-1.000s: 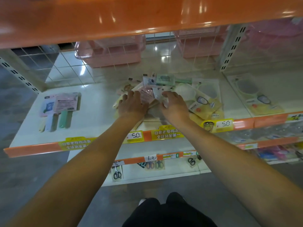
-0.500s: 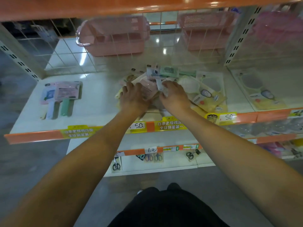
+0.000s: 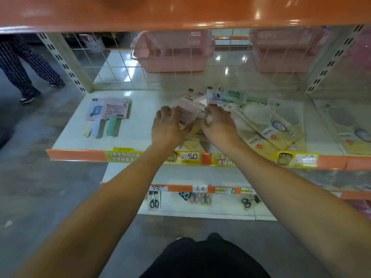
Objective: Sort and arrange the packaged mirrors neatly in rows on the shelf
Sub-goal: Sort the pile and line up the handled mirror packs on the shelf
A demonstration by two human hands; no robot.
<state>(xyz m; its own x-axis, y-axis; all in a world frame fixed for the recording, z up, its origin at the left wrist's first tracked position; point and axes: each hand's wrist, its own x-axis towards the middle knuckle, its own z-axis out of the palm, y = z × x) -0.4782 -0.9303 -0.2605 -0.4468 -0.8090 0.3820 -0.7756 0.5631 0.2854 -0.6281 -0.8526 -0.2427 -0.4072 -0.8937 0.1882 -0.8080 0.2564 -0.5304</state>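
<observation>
We reach both arms onto the white shelf (image 3: 66, 137), hands meeting over a loose heap of packaged mirrors (image 3: 261, 125) at the shelf's centre.

Left hand (image 3: 168, 127): palm down, fingers spread and lightly bent, pressing on a pink packaged mirror (image 3: 188, 109) at the top of the heap. We cannot tell whether the thumb hooks under the packet, so the grip reads as a flat press.

Right hand (image 3: 218, 125): fingers curled, its grip pinching the edge of a packet at the pink one's 3 o'clock side. Which packet it pinches is hard to make out; blur and overlap hide the edges.

Heap: yellow-backed packets fan out from the hands toward 3 and 4 o'clock, overlapping, tilted at mixed angles. A green packet (image 3: 233, 95) and a bluish packet (image 3: 214, 97) lie at 12 to 1 o'clock of the right hand.

Well apart, at 9 o'clock of the left hand, a small sorted group (image 3: 108, 115) lies flat with handles pointing at us: pink card on top, a green handle and pale ones beside it.

Far right, one more yellow packet (image 3: 349, 127) lies alone on the next bay.

Behind the wire grid: two pink baskets (image 3: 172, 55). Price strip (image 3: 190, 156) along the front edge reads 5.0. Scissors (image 3: 154, 201) on the shelf below. A person's striped trouser legs (image 3: 22, 65) at 10 o'clock.
</observation>
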